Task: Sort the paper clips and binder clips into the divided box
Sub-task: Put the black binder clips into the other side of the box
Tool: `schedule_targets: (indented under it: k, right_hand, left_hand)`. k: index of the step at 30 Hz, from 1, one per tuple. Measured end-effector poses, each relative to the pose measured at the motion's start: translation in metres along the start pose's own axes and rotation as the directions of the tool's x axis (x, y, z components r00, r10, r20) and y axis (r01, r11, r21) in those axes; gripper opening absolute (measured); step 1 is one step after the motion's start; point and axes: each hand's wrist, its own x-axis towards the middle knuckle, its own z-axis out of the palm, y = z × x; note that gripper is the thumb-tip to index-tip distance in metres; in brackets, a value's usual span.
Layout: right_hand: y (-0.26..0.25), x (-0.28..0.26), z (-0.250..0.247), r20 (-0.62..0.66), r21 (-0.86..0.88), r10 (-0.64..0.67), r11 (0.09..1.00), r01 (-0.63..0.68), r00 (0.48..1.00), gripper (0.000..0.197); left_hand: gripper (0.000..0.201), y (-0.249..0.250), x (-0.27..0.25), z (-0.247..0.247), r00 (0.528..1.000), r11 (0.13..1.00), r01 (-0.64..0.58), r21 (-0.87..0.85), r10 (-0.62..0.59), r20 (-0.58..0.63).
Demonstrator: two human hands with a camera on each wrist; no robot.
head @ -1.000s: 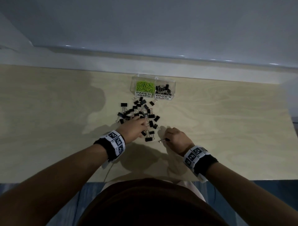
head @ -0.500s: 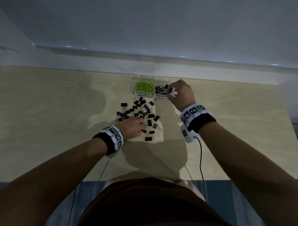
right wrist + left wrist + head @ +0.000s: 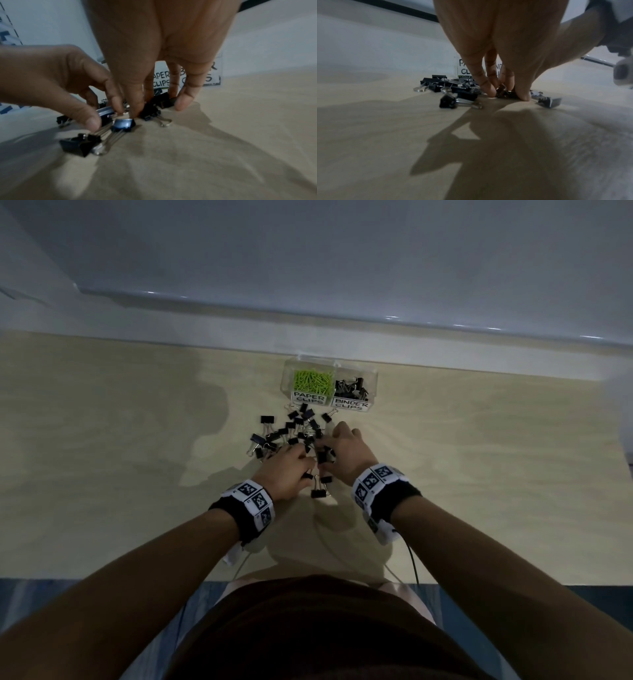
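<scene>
A clear divided box (image 3: 373, 378) stands at the table's far middle. Its left cell, labelled PAPER CLIPS, holds green paper clips (image 3: 312, 381); its right cell, labelled BINDER CLIPS, holds black binder clips (image 3: 351, 389). Several loose black binder clips (image 3: 291, 429) lie scattered in front of it. Both hands are down in the near side of this pile. My left hand (image 3: 308, 465) pinches a binder clip (image 3: 503, 92) between thumb and fingers (image 3: 488, 90). My right hand (image 3: 323, 450) has thumb and fingers curled round another binder clip (image 3: 150, 111).
The pale wooden table (image 3: 137, 474) runs to a white wall ledge (image 3: 205, 337) behind the box. Its front edge is close to my body. A thin cable (image 3: 412, 563) hangs from my right wrist over that edge. More binder clips (image 3: 78, 144) lie just before the hands.
My right hand went from the near table to the box's binder clip cell, then came back down to the pile beside my left hand. The left hand stayed at the pile.
</scene>
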Motion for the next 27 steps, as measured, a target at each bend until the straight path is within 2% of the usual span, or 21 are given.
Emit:
schedule_targets:
  k: [7, 14, 21, 24, 27]
  right_hand:
    - [0.001, 0.003, 0.004, -0.057, 0.196, 0.041, 0.980, -0.029, 0.998, 0.032]
    - [0.009, 0.000, 0.007, -0.122, 0.311, 0.061, 0.950, -0.020, 0.991, 0.018]
    - [0.015, -0.002, 0.004, -0.082, 0.305, 0.073, 0.951, -0.045, 0.994, 0.010]
    - [0.017, -0.005, 0.003, -0.078, 0.278, 0.074, 0.959, -0.050, 0.994, 0.007]
    - [0.023, -0.009, 0.005, -0.119, 0.354, 0.133, 0.931, -0.083, 0.984, 0.007]
  left_hand:
    - [0.033, 0.006, 0.000, -0.004, 1.000, 0.998, -0.018, 0.064, 0.018, -0.005]
    - [0.036, 0.003, 0.001, 0.000, 0.996, 0.997, -0.075, 0.032, 0.077, -0.037]
    - [0.035, 0.005, 0.000, -0.005, 0.996, 0.996, -0.064, 0.065, 0.060, 0.071]
    - [0.030, 0.005, 0.001, -0.006, 0.998, 0.999, -0.036, 0.020, 0.035, 0.051]
    - [0.024, 0.008, 0.002, -0.008, 1.000, 1.000, -0.017, -0.011, 0.017, 0.017]
